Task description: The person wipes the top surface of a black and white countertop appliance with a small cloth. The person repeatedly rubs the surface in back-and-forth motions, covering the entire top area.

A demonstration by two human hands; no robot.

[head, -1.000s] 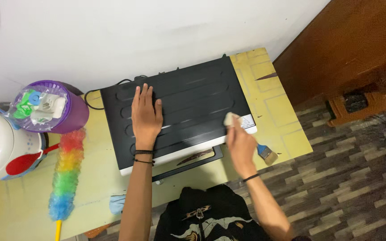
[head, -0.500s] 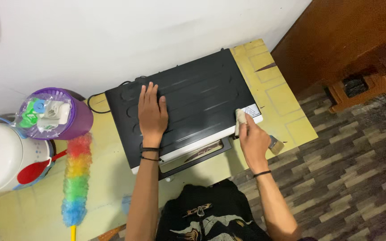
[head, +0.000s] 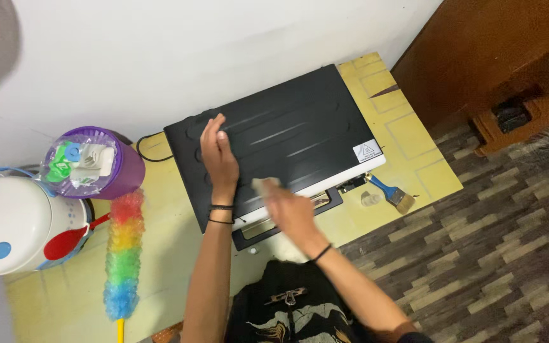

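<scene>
Black and flat, a metal box-shaped appliance [head: 287, 143] lies on a yellow table [head: 408, 136] against the white wall. The left hand [head: 218, 155] rests on the left part of its lid, fingers pressed together and stretched toward the wall. The right hand [head: 287, 206] is blurred over the near edge of the lid, closed round a pale cloth [head: 264, 185] that touches the black top. A small brush [head: 394, 194] with a blue handle lies on the table just right of the appliance's near corner. Left of the appliance lie a rainbow-coloured duster [head: 123, 254] and a purple tub [head: 100, 166], with a white round cooker [head: 14, 222] farther left.
</scene>
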